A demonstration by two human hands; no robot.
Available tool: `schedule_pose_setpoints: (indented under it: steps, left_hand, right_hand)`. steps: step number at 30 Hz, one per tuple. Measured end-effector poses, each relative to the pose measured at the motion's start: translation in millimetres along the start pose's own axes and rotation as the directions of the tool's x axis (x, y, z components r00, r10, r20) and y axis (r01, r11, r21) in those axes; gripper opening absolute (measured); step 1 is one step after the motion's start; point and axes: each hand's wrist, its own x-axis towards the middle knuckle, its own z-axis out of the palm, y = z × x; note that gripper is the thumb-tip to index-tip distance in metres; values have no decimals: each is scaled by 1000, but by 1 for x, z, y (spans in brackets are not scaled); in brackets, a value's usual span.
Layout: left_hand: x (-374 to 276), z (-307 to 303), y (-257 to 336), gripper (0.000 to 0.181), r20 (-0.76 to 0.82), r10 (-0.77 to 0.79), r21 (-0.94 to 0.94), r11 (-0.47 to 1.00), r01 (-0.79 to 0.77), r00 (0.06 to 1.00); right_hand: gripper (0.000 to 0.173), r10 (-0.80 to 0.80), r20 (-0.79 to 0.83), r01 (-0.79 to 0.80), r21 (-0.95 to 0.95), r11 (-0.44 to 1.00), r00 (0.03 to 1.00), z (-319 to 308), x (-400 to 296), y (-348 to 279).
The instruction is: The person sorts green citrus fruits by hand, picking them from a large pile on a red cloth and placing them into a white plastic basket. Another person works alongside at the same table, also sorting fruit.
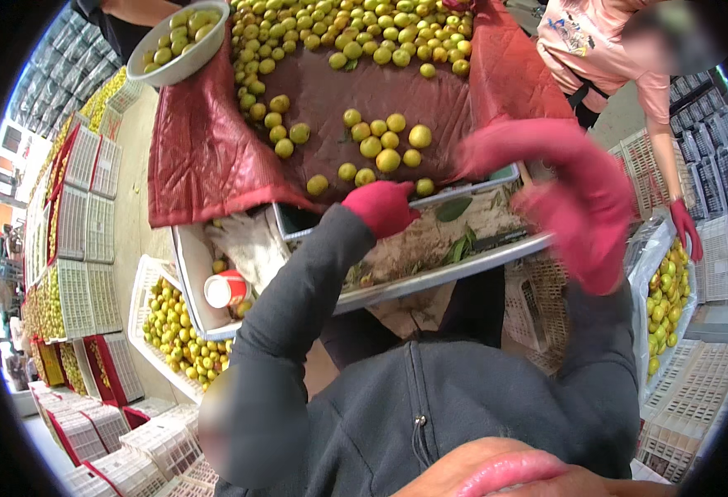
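My left hand (381, 209), in a pinkish-red glove, is over the near edge of the padded dark-red sorting surface (395, 87). Its fingers are curled, and whatever may be inside them is hidden. Just beyond it lie loose yellow-green round fruits (370, 147), the closest being a single fruit (425, 186) to its right. My right hand (563, 211), gloved in the same colour, is strongly blurred at the right end of the surface, so its fingers and any contents cannot be made out. Many more fruits (364, 31) cover the far part.
Below the surface, a white-rimmed tray (395, 248) holds leaves and debris; a red-and-white paper cup (226, 289) lies left. Fruit-filled crates stand left (137, 298) and right (637, 298). A person's hand holds a fruit bowl (177, 71); another gloved hand (687, 228) is at the right crate.
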Motion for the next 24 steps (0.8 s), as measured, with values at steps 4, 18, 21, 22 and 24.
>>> schedule_pose_setpoints:
  steps: [4, 18, 21, 22, 24]
  left_hand:
    - [-5, 3, -1, 42, -10, 39, -60, 997, -40, 999]
    - [-13, -7, 16, 40, -10, -155, 43, 987, 155, 988]
    - [1, 0, 16, 45, 18, -118, 51, 992, 117, 993]
    - [-2, 1, 11, 42, -17, -91, 38, 995, 92, 996]
    - [-4, -4, 14, 38, 43, -157, 46, 987, 155, 987]
  right_hand:
    - [29, -317, 310, 166, 430, 888, 896, 87, 57, -28]
    - [39, -73, 347, 146, -188, 971, 935, 108, 157, 104]
    - [63, 102, 116, 22, -758, 651, 988, 49, 185, 295]
    - [72, 141, 13, -68, -832, 550, 990, 26, 196, 340]
    - [86, 439, -257, -460, -761, 457, 861, 6, 209, 361]
